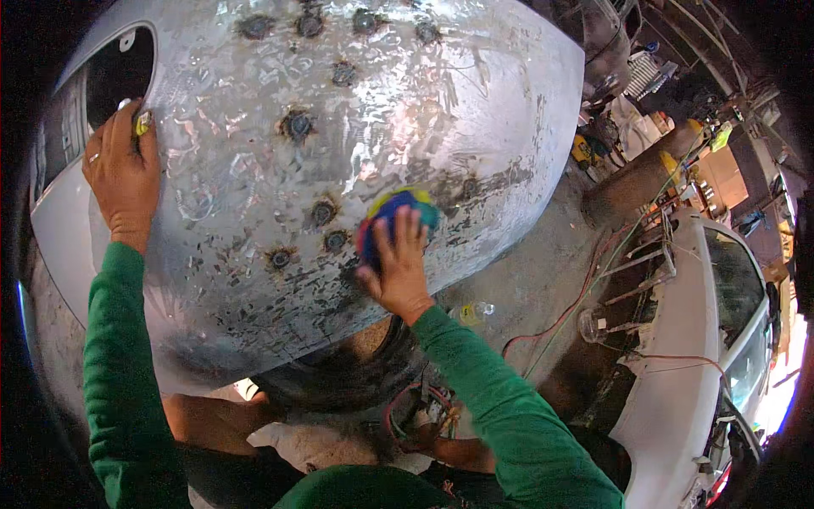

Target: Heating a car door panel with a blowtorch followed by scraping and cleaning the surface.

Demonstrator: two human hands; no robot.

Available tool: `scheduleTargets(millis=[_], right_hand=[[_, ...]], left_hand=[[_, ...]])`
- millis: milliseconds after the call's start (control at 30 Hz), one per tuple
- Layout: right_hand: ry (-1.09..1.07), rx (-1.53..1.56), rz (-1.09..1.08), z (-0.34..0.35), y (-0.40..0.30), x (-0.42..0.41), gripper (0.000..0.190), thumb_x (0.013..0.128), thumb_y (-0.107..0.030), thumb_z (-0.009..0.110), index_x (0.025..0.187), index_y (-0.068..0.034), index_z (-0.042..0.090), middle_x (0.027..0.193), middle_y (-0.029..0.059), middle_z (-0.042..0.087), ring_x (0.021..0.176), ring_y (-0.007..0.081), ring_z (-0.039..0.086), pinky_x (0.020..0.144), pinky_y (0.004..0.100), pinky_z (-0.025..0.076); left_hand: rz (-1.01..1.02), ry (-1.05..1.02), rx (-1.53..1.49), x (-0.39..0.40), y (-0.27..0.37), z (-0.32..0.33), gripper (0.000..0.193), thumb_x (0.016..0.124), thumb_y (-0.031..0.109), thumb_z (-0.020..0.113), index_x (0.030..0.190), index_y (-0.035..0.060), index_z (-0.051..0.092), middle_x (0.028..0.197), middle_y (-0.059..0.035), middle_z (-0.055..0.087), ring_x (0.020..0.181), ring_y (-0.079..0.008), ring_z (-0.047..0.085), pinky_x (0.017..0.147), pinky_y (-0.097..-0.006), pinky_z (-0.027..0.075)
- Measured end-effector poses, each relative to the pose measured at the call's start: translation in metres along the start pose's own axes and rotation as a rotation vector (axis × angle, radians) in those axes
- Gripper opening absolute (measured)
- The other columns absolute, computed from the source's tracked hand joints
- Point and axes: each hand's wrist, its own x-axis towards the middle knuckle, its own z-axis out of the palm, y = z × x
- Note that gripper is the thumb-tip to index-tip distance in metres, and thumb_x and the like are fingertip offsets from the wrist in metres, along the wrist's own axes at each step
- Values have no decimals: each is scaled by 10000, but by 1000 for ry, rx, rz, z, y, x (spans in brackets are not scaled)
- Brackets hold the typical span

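A worn, bare-metal car body panel fills the view before me, with patchy grey filler and several dark, scorched round spots. My left hand rests at the edge of the window opening. Between its thumb and forefinger is a small yellow item, mostly hidden. My right hand lies with fingers spread over a round multicoloured pad, pressing it to the panel's lower part. The pad shows blue, yellow, teal and red; it is slightly blurred, and its material is unclear.
A tyre sits beneath the panel, near my legs. Right of it are a clear plastic bottle and red hoses on the floor. Another white car body and a rusty cylinder stand at the right.
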Motion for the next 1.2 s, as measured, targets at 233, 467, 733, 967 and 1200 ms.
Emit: scheduleTargets(millis=[233, 467, 733, 967, 1200], right_hand=[[259, 86, 412, 13, 58, 25, 783, 1004, -487, 648, 1645, -129, 375, 1726, 270, 218, 1591, 503, 178, 1256, 688, 113], [0, 33, 80, 2, 67, 25, 814, 1028, -525, 587, 1657, -75, 334, 1727, 297, 186, 1596, 510, 152, 1257, 674, 93], [-258, 15, -193, 2, -7, 6, 793, 1059, -422, 577, 1701, -119, 224, 1745, 292, 114, 1608, 513, 84, 1282, 620, 98], [470, 137, 768, 30, 53, 8, 799, 995, -435, 654, 1657, -110, 347, 1727, 289, 193, 1603, 494, 150, 1280, 640, 102], [28, 65, 234, 0, 100, 8, 829, 1046, -436, 600, 1696, -91, 217, 1744, 285, 129, 1611, 509, 71, 1271, 659, 99]], left_hand=[[5, 3, 8, 10, 6, 7, 328, 1013, 301, 645, 1319, 194, 693, 1279, -38, 727, 1215, -294, 638, 1072, -473, 444], [1, -3, -14, 7, 4, 10, 332, 1018, 306, 638, 1333, 208, 684, 1291, -36, 721, 1243, -291, 623, 1083, -468, 437], [6, -31, 56, -2, -17, 0, 346, 1020, 318, 633, 1349, 220, 673, 1299, -30, 719, 1249, -290, 619, 1091, -479, 430], [-37, -23, 18, 5, 9, 14, 350, 1028, 330, 625, 1358, 223, 670, 1316, -22, 713, 1256, -293, 617, 1117, -478, 415], [-7, 8, -14, 9, 17, 17, 332, 1026, 323, 629, 1333, 212, 685, 1316, -29, 711, 1253, -296, 618, 1118, -485, 416]])
